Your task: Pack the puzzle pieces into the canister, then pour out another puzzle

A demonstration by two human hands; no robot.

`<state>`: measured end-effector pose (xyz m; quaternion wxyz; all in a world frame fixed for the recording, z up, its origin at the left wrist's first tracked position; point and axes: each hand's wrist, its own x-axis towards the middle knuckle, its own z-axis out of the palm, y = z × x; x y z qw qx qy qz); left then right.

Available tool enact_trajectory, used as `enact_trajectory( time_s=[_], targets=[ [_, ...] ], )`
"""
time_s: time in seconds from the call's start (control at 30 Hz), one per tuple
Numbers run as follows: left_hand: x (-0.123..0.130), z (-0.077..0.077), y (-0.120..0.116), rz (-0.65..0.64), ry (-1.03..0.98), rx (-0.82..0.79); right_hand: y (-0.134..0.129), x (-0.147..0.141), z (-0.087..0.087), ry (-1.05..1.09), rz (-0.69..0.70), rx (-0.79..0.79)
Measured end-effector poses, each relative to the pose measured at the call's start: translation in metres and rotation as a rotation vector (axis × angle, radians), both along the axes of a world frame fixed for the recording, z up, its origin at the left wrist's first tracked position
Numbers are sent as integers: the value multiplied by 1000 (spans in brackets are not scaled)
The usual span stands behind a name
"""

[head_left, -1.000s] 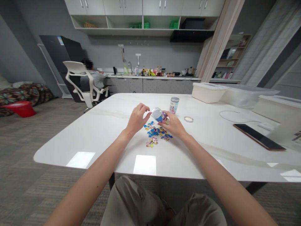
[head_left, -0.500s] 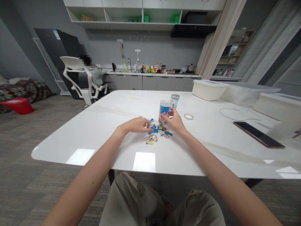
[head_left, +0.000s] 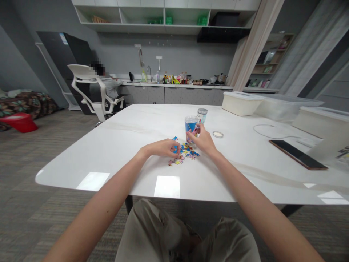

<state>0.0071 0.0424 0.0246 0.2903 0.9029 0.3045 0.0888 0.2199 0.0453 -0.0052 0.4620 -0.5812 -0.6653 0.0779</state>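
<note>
Colourful puzzle pieces lie in a loose heap on the white table. My left hand is over the left side of the heap, its fingertips pinched together at the pieces; what they hold is too small to make out. Upright behind the heap stands a clear jar with a blue and pink picture. My right hand is wrapped round its right side. Just behind that jar is a second jar with a grey lid. A round lid lies flat to the right of my right hand.
On the right of the table are a dark phone, a white cable and lidded storage boxes. A person sits on a white chair beyond the table, at the left.
My left hand has moved slightly right and down over the pieces, and its fingers have closed. My right hand stays on the jar. The view has shifted slightly.
</note>
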Motion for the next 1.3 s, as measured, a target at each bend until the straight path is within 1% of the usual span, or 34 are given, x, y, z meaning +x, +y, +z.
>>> enact_trajectory(
  time_s=[0.07,0.17,0.23,0.33,0.4,0.5,0.6,0.67,0.77,0.87,1.1,1.3],
  targets=[
    [2,0,2,63,-79,-55,0,0,0,-2,3,-3],
    [3,-2,7,195,-224,-167,-1,0,0,-6,-5,-14],
    [1,-4,10,264,-233,-261,-1,0,1,-4,-12,-24],
    [-4,-7,13,317,-182,-377,0,0,0,1,-17,-27],
    [-6,-7,14,347,-205,-421,1,1,0,5,-9,-18],
    [-5,-7,14,398,-318,-506,1,1,-1,8,1,-13],
    [-2,-4,11,444,-462,-658,2,1,-1,6,-8,-26],
    [-1,-2,10,459,-518,-732,2,1,-1,4,-3,-24],
    [0,-1,9,485,-557,-763,3,2,-2,3,5,-2],
    [0,-3,11,498,-583,-774,4,2,-3,-2,-2,-5],
    [3,-11,14,439,-611,-763,2,2,-2,-26,4,-24],
    [4,-9,13,510,-636,-803,3,2,-3,-23,-4,-43]
  ],
)
